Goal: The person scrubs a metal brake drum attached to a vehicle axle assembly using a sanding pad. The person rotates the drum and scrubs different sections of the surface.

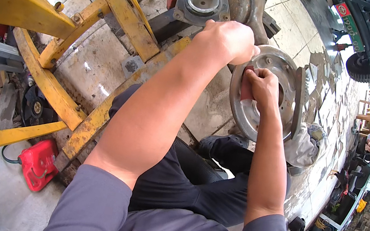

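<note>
A round, dished metal plate (258,123), dull grey with a raised rim and bolt holes, stands tilted in front of me. My left hand (233,40) is closed at its upper left edge, the thumb by the rim and the other fingers mostly hidden. Between the fingers and thumb of my right hand (264,86) is a folded reddish-brown piece of sandpaper (247,88), held against the inside of the plate. Along the plate's right side runs a curved piece with a toothed edge (300,98). Beyond my left hand sits a greasy metal hub flange (203,0).
A worn yellow steel frame (118,2) fills the left. Near its foot lies a red plastic case with a cord (39,165). Beside the plate is a pale cloth sack (307,144). A vehicle (369,39) stands at the upper right, and a cluttered bench (338,226) lines the right.
</note>
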Available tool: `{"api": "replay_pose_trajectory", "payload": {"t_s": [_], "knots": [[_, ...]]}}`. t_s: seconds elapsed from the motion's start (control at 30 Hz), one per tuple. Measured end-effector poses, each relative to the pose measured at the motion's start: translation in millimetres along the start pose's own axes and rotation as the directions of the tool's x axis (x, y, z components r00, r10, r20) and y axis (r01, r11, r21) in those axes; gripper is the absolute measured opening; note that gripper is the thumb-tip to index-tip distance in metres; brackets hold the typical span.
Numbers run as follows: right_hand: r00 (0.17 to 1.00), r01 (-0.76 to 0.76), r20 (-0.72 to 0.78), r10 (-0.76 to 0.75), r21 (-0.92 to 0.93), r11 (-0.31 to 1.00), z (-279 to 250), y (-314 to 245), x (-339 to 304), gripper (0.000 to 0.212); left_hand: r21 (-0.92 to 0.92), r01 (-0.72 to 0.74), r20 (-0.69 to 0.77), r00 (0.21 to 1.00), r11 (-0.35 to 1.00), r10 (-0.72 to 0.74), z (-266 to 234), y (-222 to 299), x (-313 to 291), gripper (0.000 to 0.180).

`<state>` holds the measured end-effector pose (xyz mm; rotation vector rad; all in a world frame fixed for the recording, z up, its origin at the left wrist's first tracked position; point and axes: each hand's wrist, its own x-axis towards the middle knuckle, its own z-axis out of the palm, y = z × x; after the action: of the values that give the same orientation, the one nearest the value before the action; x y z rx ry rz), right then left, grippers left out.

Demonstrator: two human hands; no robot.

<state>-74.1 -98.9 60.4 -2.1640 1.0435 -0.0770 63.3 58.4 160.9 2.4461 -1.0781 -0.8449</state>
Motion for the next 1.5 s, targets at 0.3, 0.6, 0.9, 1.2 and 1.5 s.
{"api": "replay_pose_trajectory", "payload": {"t_s": [0.3, 0.6, 0.9, 1.2, 1.5], "knots": [[0.998, 0.000, -0.055, 0.003, 0.060, 0.998, 7, -2, -4, 0.031, 0.020, -0.011, -0.023, 1.000, 1.000, 0.011, 4, -1, 0, 0.051], [0.995, 0.031, -0.097, -0.026, 0.050, 0.998, 9, 2, 0, 0.035, 0.035, 0.009, -0.009, 1.000, 0.999, -0.009, 4, 7, 4, 0.052], [0.993, -0.008, -0.120, 0.018, 0.083, 0.997, 13, 2, -1, 0.036, 0.048, 0.024, -0.004, 1.000, 0.999, -0.023, 1, 15, 6, 0.051], [0.999, -0.049, -0.002, 0.049, 0.090, 0.995, 3, 1, -7, 0.035, 0.110, 0.055, 0.056, 0.997, 0.992, -0.061, 4, 5, 18, 0.042], [1.000, -0.006, 0.025, 0.003, 0.110, 0.994, 6, 11, -14, 0.035, 0.242, -0.027, 0.260, 0.965, 0.970, -0.038, 53, -7, 49, 0.041]]}}
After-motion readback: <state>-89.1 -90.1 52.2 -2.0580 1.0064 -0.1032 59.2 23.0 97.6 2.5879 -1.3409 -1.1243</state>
